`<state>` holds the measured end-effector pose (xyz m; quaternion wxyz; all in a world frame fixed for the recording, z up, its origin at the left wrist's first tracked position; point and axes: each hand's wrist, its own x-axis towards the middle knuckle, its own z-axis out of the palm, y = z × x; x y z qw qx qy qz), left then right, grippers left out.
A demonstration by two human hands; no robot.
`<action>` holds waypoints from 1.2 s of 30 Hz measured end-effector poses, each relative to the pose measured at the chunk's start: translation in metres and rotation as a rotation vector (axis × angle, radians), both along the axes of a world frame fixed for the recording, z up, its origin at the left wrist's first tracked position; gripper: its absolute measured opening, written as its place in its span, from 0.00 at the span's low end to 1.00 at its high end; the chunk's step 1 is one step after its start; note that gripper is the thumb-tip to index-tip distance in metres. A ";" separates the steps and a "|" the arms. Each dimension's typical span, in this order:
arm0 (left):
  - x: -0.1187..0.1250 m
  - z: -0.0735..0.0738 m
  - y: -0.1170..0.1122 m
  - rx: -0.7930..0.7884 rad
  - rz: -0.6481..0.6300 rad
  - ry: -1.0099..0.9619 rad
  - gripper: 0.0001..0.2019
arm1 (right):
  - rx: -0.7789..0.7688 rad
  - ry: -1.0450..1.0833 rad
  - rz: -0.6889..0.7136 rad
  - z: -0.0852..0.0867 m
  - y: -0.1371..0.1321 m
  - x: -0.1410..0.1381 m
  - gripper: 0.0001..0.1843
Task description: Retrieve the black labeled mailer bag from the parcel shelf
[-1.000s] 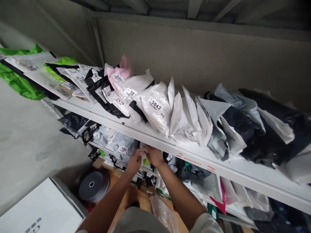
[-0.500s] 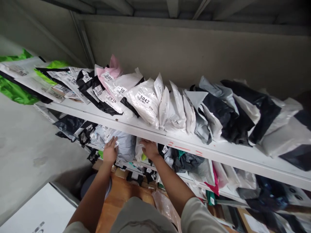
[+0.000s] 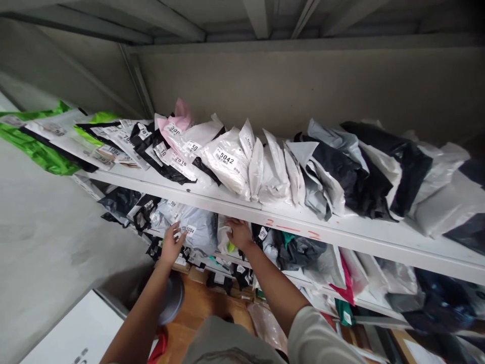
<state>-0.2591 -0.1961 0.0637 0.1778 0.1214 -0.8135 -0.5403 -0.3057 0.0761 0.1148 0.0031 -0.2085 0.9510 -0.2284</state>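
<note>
- Crinkled plastic mailers crowd the upper shelf (image 3: 341, 241), among them a plump, glossy white mailer (image 3: 231, 169) marked 5042.
- Below, on the lower shelf (image 3: 231, 259), the pale grey-blue mailer (image 3: 200, 230) marked 5004 bulges, rounded and creased.
- Left hand (image 3: 173, 242): fingers spread at that mailer's left side.
- Right hand (image 3: 239, 235): fingers bent over a whitish mailer (image 3: 223, 235) just beside it; whether they pinch, I cannot tell.
- White shelf edge, red marks (image 3: 291, 229); plain grey wall (image 3: 242, 91) behind.

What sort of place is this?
Probably a parcel pickup or storage room: plastic mailing bags line white shelves, many bearing numbered labels, and one shelf edge has red marks.
</note>
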 end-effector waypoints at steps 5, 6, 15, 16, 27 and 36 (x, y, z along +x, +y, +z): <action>0.000 -0.002 0.010 0.106 0.127 -0.030 0.37 | -0.029 0.016 0.003 -0.007 0.000 -0.001 0.19; 0.000 -0.002 0.011 0.119 0.130 -0.037 0.37 | -0.036 0.020 0.003 -0.008 0.000 -0.001 0.20; -0.008 -0.002 0.021 0.005 0.102 -0.077 0.28 | -0.066 0.037 -0.002 -0.008 0.000 0.000 0.19; -0.009 -0.002 0.021 -0.033 0.104 -0.088 0.25 | -0.067 0.038 0.000 -0.009 0.000 -0.001 0.19; -0.024 0.001 0.040 -0.318 0.313 -0.072 0.34 | -0.160 0.072 0.019 -0.021 0.008 -0.002 0.16; -0.012 0.014 0.109 -0.548 0.149 -0.010 0.26 | -0.212 0.108 0.016 -0.029 0.014 -0.006 0.13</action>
